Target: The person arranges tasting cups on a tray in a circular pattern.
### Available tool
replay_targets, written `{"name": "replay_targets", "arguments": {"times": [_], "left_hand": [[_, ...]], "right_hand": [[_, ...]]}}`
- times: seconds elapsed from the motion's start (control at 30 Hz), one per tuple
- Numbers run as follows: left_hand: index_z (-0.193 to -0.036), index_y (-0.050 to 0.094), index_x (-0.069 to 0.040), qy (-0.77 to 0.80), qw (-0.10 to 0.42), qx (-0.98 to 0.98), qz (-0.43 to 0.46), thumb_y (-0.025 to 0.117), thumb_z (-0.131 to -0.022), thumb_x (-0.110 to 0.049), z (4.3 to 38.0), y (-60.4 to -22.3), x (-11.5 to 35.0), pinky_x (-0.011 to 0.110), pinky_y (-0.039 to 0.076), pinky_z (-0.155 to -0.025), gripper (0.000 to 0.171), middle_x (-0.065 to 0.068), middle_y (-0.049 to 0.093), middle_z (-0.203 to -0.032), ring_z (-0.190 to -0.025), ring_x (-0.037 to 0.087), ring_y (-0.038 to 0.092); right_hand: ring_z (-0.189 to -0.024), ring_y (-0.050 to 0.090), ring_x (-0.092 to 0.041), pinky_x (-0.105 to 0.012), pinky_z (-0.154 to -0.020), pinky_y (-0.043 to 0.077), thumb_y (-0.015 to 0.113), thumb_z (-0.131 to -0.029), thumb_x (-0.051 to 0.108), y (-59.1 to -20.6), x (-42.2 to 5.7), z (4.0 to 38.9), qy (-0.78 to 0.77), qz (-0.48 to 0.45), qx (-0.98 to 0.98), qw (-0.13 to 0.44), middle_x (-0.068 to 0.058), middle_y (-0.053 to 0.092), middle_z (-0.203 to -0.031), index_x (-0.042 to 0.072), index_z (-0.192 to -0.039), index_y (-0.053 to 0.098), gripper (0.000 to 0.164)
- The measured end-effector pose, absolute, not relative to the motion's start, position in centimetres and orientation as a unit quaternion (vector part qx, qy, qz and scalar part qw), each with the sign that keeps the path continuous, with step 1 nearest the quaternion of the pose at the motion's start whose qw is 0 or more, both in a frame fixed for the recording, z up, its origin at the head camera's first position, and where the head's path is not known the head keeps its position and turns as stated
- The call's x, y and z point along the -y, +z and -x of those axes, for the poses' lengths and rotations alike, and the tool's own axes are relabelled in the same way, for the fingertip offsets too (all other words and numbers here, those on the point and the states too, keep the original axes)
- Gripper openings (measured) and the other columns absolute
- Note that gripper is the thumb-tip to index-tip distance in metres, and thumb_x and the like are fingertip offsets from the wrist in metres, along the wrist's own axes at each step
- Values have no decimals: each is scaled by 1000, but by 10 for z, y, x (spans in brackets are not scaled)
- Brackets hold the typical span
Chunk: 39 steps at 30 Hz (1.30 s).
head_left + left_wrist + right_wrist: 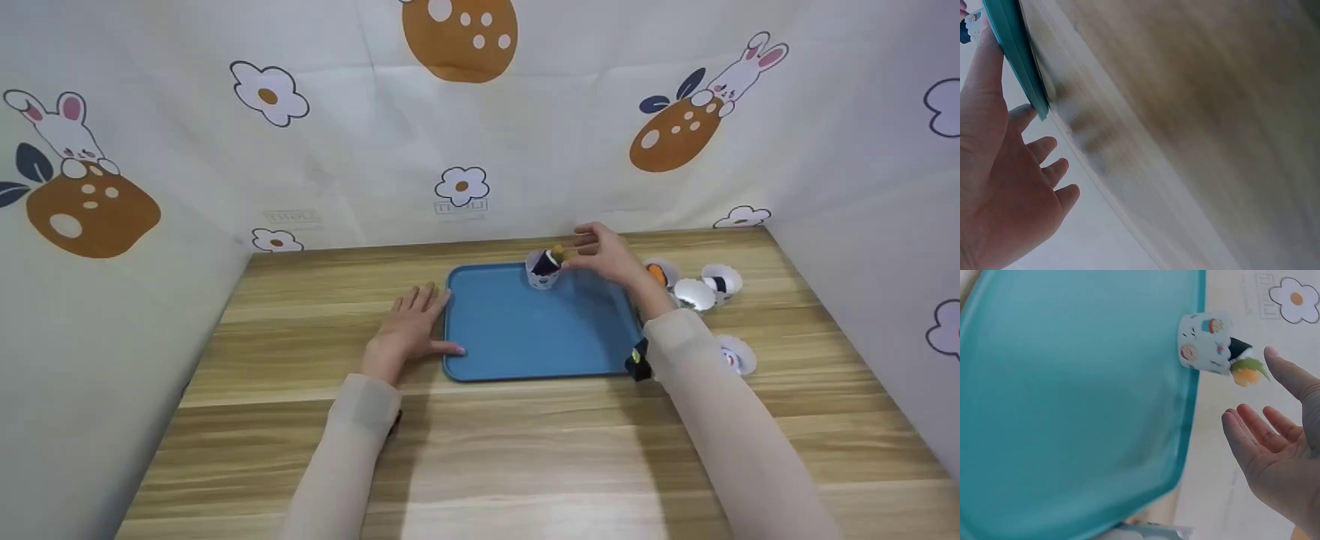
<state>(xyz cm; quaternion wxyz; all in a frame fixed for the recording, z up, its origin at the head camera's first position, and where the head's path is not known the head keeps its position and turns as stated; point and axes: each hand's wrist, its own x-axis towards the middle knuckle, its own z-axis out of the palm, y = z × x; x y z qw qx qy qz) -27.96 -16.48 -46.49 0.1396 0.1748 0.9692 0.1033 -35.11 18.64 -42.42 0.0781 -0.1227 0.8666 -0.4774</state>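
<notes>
A printed paper cup (pixel 541 280) stands upright at the far rim of a blue tray (pixel 536 330), just left of the right hand's fingertips, with a dark toy sushi roll (pixel 544 263) leaning out of its mouth. The roll's yellow-and-green tip points toward the thumb of the right hand (pixel 609 259), whose fingers are parted and grasp nothing; the right wrist view shows a slim gap between thumb and tip. The tray spreads out below those fingers and to their left. At its opposite side the left hand (pixel 405 330) lies with fingers fanned and unclenched, thumb over the rim, index fingertip at the tray's edge. Below the right hand's fingers, beside the forearm, a black piece with a green top (pixel 638 361) sits at the tray's near right corner. To the right of those fingers, past the wrist, three paper cups (pixel 695 295) cluster on the wooden table (pixel 480 442), one holding an orange piece (pixel 657 274); another cup (pixel 741 352) lies nearer the sleeve. Beyond the fingertips hangs a rabbit-and-flower-print curtain (pixel 360 157).
</notes>
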Motion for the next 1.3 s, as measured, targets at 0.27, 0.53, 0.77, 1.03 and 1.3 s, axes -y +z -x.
{"name": "replay_targets", "arguments": {"times": [0.27, 0.53, 0.77, 1.03, 1.3], "left_hand": [[-161, 15, -13, 109, 146, -967, -176, 68, -84, -64, 279, -466, 165, 57, 7, -127, 106, 21, 5, -168, -155, 44, 4], [-161, 15, -13, 112, 143, -967, -176, 69, -83, -64, 279, -466, 167, 55, 6, -127, 107, 21, 5, -168, -155, 43, 5], [-161, 15, -12, 105, 140, -968, -178, 68, -83, -66, 280, -467, 166, 56, 9, -127, 108, 22, 6, -167, -155, 42, 6], [-161, 15, -14, 105, 147, -969, -170, 68, -82, -66, 280, -466, 165, 56, 8, -127, 109, 19, 5, -168, -156, 41, 5], [-161, 16, -12, 109, 143, -969, -171, 68, -82, -65, 280, -465, 163, 58, 9, -126, 108, 21, 6, -168, -155, 42, 7]], "right_hand": [[-139, 46, -40, -53, -115, 40, 75, -90, 17, -414, -200, 344, -498, 105, -858, 70, -28, 47, -147, -2, -147, 37, 72], [-138, 47, -42, -53, -115, 40, 74, -90, 15, -404, -207, 339, -516, 113, -847, 63, -29, 47, -146, -4, -147, 36, 71], [-139, 47, -42, -52, -114, 42, 73, -91, 17, -395, -211, 334, -517, 115, -846, 59, -27, 47, -147, -3, -148, 35, 72], [-137, 50, -37, -48, -111, 45, 73, -91, 20, -384, -218, 323, -519, 119, -845, 45, -22, 50, -145, 0, -148, 38, 69], [-137, 50, -38, -47, -110, 46, 72, -93, 19, -373, -229, 312, -514, 127, -847, 38, -23, 49, -146, 0, -149, 36, 69]]}}
